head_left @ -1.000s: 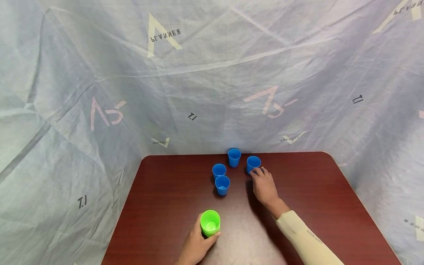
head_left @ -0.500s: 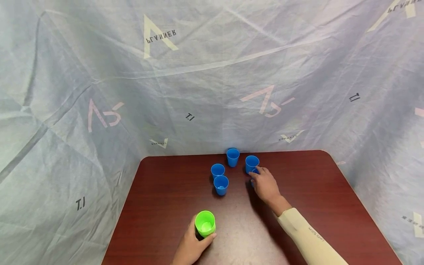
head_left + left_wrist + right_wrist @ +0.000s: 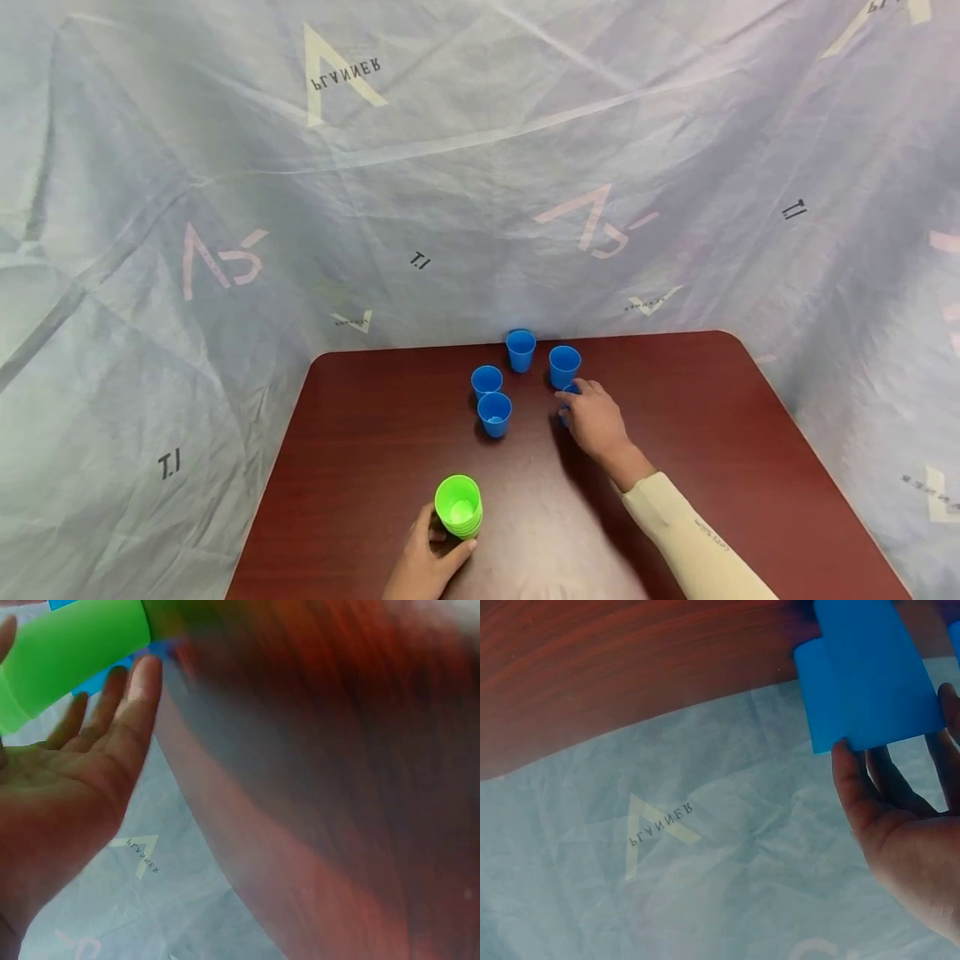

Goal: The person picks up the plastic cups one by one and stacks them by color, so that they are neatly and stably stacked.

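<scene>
fingers of the right hand are bent partway in around the top of the near-right blue cup, tips at its rim. i read that as a light hold, though from this far off i cannot judge how hard they press. that cup is on the right of the blue cups, just in front of the back-right blue cup; the hand hides much of it in the head view, so i cannot confirm that its base is flat on the table.

thumb and fingers of the left hand are spread well apart beside the green cup stack. i see a gap between forefinger and stack; whether the thumb touches its lower side, i cannot tell.

to me the step in hand looks like settling the near-right blue cup in its spot. i would want its base felt flat first, then the fingers widened evenly on both sides and lifted straight up, since a tip dragging on the rim could tip so light-looking a cup or knock it into the one behind. i would also keep the sleeve high and the wrist clear of the front-left blue cup. on the left, i would steady the tall green stack only by its side, with no sideways push.
</scene>
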Available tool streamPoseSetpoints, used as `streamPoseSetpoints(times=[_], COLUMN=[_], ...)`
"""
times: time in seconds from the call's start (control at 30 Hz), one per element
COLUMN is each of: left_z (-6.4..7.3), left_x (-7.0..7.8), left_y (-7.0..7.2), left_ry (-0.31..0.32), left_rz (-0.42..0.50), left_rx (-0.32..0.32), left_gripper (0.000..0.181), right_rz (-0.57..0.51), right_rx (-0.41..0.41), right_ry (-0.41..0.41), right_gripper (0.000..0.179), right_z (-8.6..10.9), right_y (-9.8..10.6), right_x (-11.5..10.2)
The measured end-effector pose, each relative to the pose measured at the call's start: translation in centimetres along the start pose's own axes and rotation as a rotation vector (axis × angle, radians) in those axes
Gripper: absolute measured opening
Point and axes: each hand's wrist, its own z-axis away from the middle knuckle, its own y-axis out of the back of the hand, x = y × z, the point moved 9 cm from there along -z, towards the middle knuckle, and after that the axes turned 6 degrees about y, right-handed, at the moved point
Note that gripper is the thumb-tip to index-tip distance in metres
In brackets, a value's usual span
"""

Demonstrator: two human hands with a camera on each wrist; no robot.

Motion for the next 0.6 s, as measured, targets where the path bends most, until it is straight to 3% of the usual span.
streamPoseSetpoints(times=[0.13,0.27,0.47,0.6], left_z=[0.5,1.1,1.9,2.2], left_x=[-1.3,-1.6,-1.2,-0.7], left_y=[0.2,0.2,-2.5,-4.2], left_ry=[0.063,0.046,0.026,0.04], left_rz=[0.022,-0.013,0.022,0.075], left_rx=[-0.034,-0.076,-0.28,-0.351], left_gripper=[0.075,0.055,0.026,0.024], right_rz=[0.008,-0.009,-0.066,-0.107], right_rx=[0.023,0.051,0.057,0.049], right_ry=[0.019,0.034,0.0,0.0], right_gripper=[0.03,0.027,0.026,0.029], right_z=[0.0,0.0,0.3,0.8], right_y=[0.1,0.3,0.3,-0.1], right_x=[-0.5,-0.6,0.5,0.7])
